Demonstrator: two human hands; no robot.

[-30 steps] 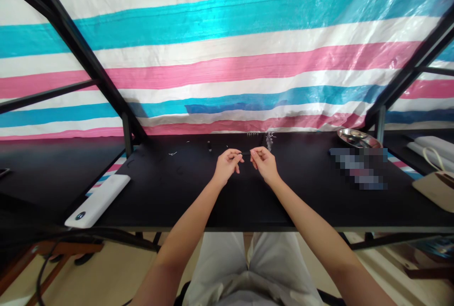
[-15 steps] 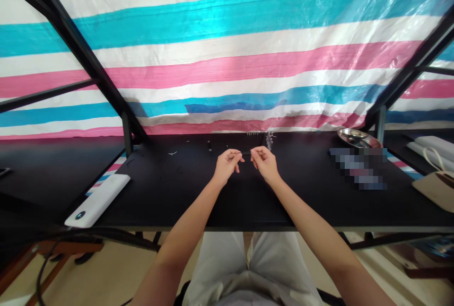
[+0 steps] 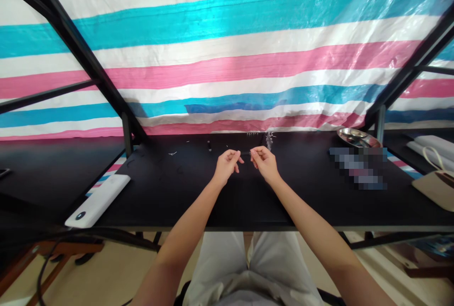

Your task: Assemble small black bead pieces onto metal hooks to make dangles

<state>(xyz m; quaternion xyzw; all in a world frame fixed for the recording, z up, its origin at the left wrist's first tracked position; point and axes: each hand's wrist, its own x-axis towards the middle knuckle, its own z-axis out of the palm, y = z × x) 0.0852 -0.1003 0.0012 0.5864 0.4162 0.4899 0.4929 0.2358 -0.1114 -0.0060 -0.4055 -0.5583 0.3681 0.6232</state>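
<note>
Above the middle of the black table [image 3: 248, 197], my left hand [image 3: 227, 163] and my right hand [image 3: 263, 161] face each other a short gap apart. Both have thumb and fingertips pinched together. A thin dark piece [image 3: 245, 153] spans the gap between the fingertips; its details are too small to make out. Just behind my right hand lies a cluster of small greyish pieces [image 3: 269, 141]. A row of tiny pieces [image 3: 252, 134] sits near the back edge. Left of my hands is a small black piece [image 3: 209, 146].
A white device [image 3: 99, 201] lies at the table's left edge. At the back right stands a shiny metal dish [image 3: 359, 138], with a blurred patch in front of it. White scraps [image 3: 172, 153] lie left of centre. Black metal bars slope up on both sides before a striped sheet.
</note>
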